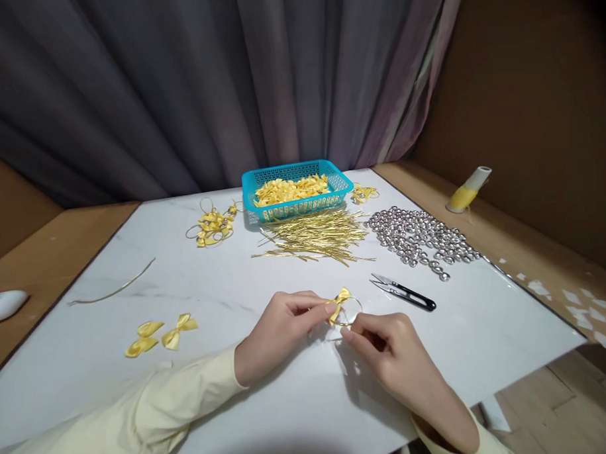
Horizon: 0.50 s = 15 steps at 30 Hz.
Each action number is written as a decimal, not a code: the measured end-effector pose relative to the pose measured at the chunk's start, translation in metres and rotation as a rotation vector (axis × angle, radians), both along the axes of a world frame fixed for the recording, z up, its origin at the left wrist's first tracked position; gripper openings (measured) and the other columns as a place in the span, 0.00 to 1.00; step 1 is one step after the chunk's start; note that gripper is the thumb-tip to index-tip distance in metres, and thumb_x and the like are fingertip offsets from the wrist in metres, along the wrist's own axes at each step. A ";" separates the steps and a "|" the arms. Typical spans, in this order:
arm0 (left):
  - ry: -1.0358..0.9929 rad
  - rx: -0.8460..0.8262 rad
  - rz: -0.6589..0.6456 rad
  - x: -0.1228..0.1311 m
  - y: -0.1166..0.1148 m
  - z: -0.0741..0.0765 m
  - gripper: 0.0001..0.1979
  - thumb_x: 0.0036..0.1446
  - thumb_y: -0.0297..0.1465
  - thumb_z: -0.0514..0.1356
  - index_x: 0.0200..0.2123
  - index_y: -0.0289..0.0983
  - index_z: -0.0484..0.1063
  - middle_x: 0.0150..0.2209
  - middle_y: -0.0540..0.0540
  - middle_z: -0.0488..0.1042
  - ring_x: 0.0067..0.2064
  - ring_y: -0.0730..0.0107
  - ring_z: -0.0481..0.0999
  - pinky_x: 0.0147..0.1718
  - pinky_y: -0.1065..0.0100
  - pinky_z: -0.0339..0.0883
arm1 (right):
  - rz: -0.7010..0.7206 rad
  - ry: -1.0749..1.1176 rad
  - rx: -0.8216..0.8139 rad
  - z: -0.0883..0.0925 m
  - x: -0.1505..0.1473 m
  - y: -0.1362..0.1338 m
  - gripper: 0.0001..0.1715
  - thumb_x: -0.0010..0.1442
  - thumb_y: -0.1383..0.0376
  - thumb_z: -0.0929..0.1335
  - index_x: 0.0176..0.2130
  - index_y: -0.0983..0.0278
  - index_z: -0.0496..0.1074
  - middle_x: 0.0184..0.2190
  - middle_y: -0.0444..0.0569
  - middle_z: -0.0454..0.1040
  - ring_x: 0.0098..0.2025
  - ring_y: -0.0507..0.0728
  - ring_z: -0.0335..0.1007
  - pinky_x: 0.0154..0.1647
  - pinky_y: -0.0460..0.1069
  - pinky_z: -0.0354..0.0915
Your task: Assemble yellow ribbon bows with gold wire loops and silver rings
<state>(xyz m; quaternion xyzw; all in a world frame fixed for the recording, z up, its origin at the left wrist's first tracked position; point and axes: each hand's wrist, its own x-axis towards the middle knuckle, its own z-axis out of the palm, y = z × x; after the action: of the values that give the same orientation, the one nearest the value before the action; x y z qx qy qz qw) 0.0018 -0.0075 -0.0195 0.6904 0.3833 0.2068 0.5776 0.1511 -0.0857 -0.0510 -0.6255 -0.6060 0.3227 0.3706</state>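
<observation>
Between the thumb and fingers of my left hand (pixel 291 327) is a yellow ribbon bow (pixel 341 296). A thin gold cord (pixel 360 304) runs from the bow and curves round into a loop. My right hand (pixel 391 350) pinches near the lower side of that loop, thumb against forefinger; the exact grip point is partly hidden. Black-handled thread snips (pixel 409 295) lie just beyond my right hand, blades pointing left. To the left of my left hand, two loose yellow bows (pixel 180 329) rest on the white table (pixel 229 402).
A turquoise basket (pixel 302 212) of yellow bows stands at the back, with gold cords (pixel 318 236) piled before it. Silvery beads (pixel 422 233) spread to the right. Looped bows (pixel 214 227) lie left of the basket. One cord (pixel 119 286) lies alone; a yellow thread spool (pixel 463 196) stands right.
</observation>
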 end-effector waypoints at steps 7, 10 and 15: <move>-0.007 -0.014 -0.028 0.001 0.000 0.001 0.15 0.53 0.34 0.56 0.19 0.33 0.72 0.22 0.50 0.64 0.26 0.74 0.60 0.27 0.70 0.53 | 0.033 -0.013 -0.007 0.003 0.001 0.000 0.19 0.54 0.65 0.61 0.16 0.63 0.49 0.13 0.38 0.48 0.17 0.48 0.43 0.19 0.45 0.43; 0.002 -0.023 -0.028 0.001 -0.001 0.001 0.15 0.54 0.34 0.56 0.20 0.33 0.72 0.22 0.50 0.64 0.26 0.74 0.59 0.27 0.70 0.52 | 0.048 0.001 -0.012 0.005 0.001 0.000 0.20 0.54 0.66 0.61 0.16 0.63 0.48 0.13 0.39 0.48 0.17 0.48 0.43 0.19 0.45 0.43; -0.002 -0.027 -0.043 0.000 -0.001 0.001 0.15 0.55 0.34 0.55 0.21 0.33 0.73 0.23 0.50 0.64 0.26 0.75 0.59 0.26 0.70 0.52 | 0.059 0.024 -0.006 0.005 0.001 0.000 0.19 0.54 0.66 0.60 0.16 0.63 0.48 0.14 0.39 0.48 0.17 0.48 0.43 0.19 0.45 0.43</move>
<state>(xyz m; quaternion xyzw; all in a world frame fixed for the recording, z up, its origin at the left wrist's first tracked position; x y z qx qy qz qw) 0.0020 -0.0090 -0.0186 0.6904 0.3707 0.1898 0.5915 0.1521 -0.0854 -0.0464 -0.6048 -0.6186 0.3426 0.3661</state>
